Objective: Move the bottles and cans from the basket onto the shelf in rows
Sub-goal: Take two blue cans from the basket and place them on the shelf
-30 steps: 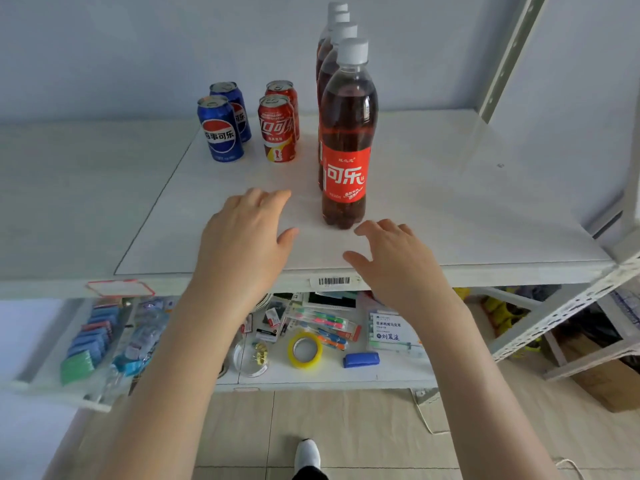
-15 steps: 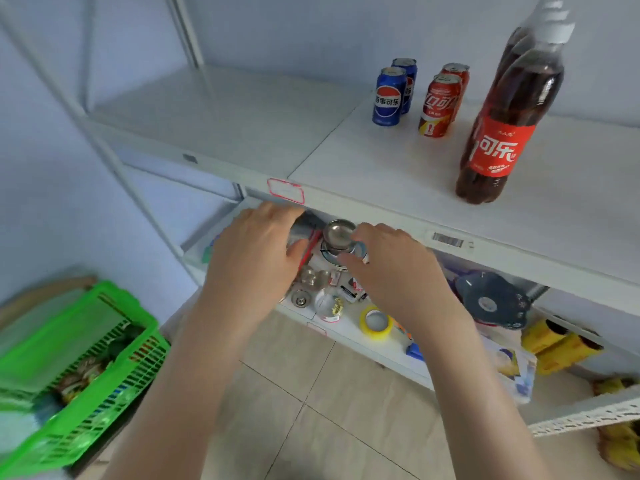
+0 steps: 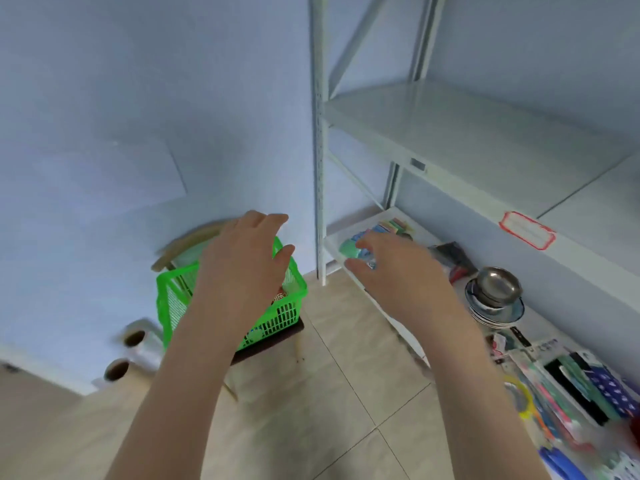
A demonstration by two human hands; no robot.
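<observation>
- Pale tiles (image 3: 329, 393) are carrying a stool (image 3: 266, 344) with the basket (image 3: 287, 317), left of the shelf (image 3: 485, 140).
- Over it the left hand (image 3: 242, 268) is hovering, the right hand (image 3: 401, 275) beside it; both are spreading their fingers, empty.
- Inside, the drinks are mostly hiding; probably heavy and slick, so grip them mid-body.

Only the person's arms are in view. The left hand (image 3: 242, 268) and the right hand (image 3: 398, 275) are bare, and each runs into a bare forearm. The left forearm (image 3: 180, 375) and the right forearm (image 3: 485, 393) are uncovered as far as the bottom edge of the view, which cuts them off. Both forearms look slim and smooth and widen toward that edge. Of both hands it is the backs that show, with the knuckles only faintly marked. The fingers (image 3: 263, 221) are blurred at the tips, so the nails cannot be made out.
</observation>
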